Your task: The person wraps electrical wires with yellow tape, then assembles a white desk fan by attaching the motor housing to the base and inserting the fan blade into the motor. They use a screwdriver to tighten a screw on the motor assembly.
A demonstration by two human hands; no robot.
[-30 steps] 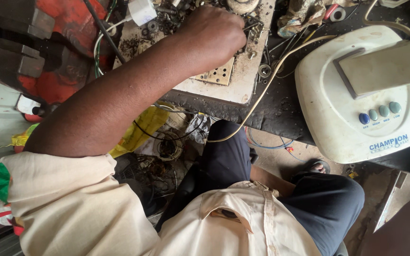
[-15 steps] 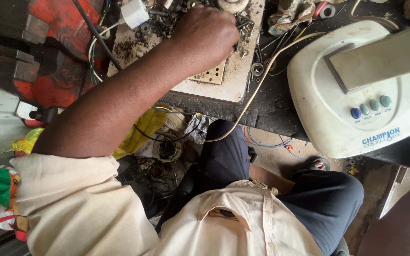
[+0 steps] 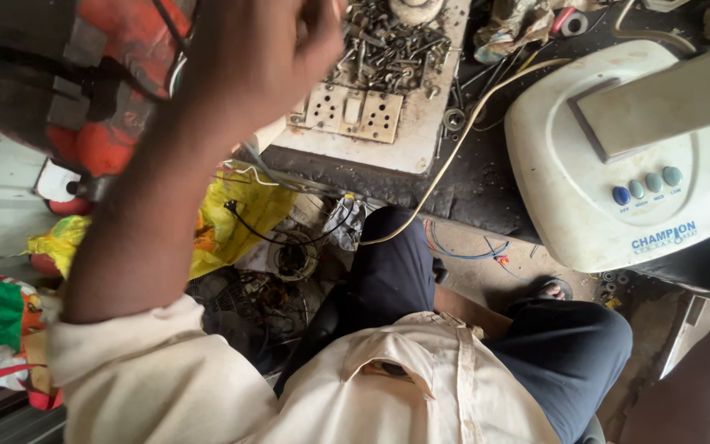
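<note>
A pile of loose screws [image 3: 388, 45] is lying at the top centre of the frame, heaped on the far end of a cream board [image 3: 408, 140], just above a pair of wall sockets [image 3: 353, 111] set into it. The left hand [image 3: 260, 62] is hanging close to the lens at the upper left, just left of the pile, its fingers curling inward toward something small and pale at the top edge; whether they are pinching it I cannot tell, since the tips are running out of frame. The right hand is not showing, only a blurred forearm [image 3: 700, 370] at the lower right corner. A beige cable [image 3: 462, 136] is looping from the board's right edge down toward the knees, and a white fan base [image 3: 618, 156] with blue buttons is sitting at the right. A likely risk is the wrist or sleeve brushing the heap and scattering screws off the board into the clutter below, where a yellow bag [image 3: 232, 218] and tangled wires are lying; snagging the cable could also drag the board.
</note>
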